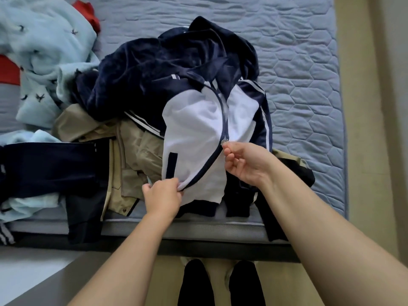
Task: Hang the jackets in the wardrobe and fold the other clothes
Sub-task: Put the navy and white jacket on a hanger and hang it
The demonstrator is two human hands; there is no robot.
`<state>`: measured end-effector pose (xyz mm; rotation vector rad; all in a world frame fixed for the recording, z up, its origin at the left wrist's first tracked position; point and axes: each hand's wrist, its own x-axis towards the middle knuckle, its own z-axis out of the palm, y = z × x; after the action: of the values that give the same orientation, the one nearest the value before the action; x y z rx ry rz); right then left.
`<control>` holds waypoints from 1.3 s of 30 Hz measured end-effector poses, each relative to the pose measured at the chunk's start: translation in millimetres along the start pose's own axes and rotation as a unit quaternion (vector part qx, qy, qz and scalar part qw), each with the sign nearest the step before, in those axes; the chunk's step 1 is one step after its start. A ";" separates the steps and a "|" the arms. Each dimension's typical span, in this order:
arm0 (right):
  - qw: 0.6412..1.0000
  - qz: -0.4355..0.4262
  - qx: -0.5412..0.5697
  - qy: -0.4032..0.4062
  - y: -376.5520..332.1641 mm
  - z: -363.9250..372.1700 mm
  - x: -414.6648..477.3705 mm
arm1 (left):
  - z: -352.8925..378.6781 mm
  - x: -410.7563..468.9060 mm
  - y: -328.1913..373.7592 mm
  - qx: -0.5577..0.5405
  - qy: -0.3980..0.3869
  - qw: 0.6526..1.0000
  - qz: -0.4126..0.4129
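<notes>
- 2 bare forearms rise from the bottom of the frame. The left hand point(162, 195) pinches the lower front edge of the jacket point(194, 133), and the right hand point(245, 162) pinches its zip pull point(224, 142).
- The white-and-navy jacket lies at centre, on top of a pile point(132, 151) on the mattress point(309, 96).
- The zip runs from lower centre up towards the collar. The pull sits just up-left of the right fingertips, and the left hand grips below it.
- The collar and sleeves are lost in navy folds, and it is unclear whether the zip's bottom ends are joined.
</notes>
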<state>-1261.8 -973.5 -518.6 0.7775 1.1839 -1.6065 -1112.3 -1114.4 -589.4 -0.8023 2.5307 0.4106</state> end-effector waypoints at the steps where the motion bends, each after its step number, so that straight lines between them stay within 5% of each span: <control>1: 1.000 0.002 -0.010 -0.002 0.9 2.4 0.5 | -3.1 1.3 11.0 -0.025 0.001 1.000 0.012; 4: 1.000 0.006 -0.024 -0.007 0.5 10.6 1.9 | -13.1 12.4 60.0 -0.098 0.063 0.991 0.066; 7: 1.000 -0.021 -0.022 0.001 -18.3 7.3 1.6 | -15.9 19.5 63.7 -0.116 0.068 0.991 0.025; 17: 0.999 -0.039 -0.019 -0.020 -22.9 -3.2 -4.7 | 19.0 2.2 -13.4 0.052 -0.069 0.992 -0.091; 27: 0.994 -0.100 -0.022 -0.034 -26.2 -22.2 -13.8 | 24.0 5.4 -14.3 0.074 -0.096 0.989 -0.087; 32: 0.987 -0.128 -0.083 -0.048 -16.4 -24.3 -21.0 | -0.8 4.9 4.1 0.021 -0.205 0.972 -0.114; 37: 0.939 -0.182 -0.290 -0.025 12.0 -25.8 -36.0 | -86.9 36.6 63.8 -0.249 0.035 0.967 -0.046; 39: 0.925 -0.181 -0.333 -0.024 22.1 -27.4 -43.8 | -117.5 54.4 95.8 -0.315 0.039 0.947 -0.059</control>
<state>-1227.4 -935.1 -496.2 0.0789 1.7715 -1.3446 -1248.1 -1112.1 -502.7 -1.2032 2.4114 1.2021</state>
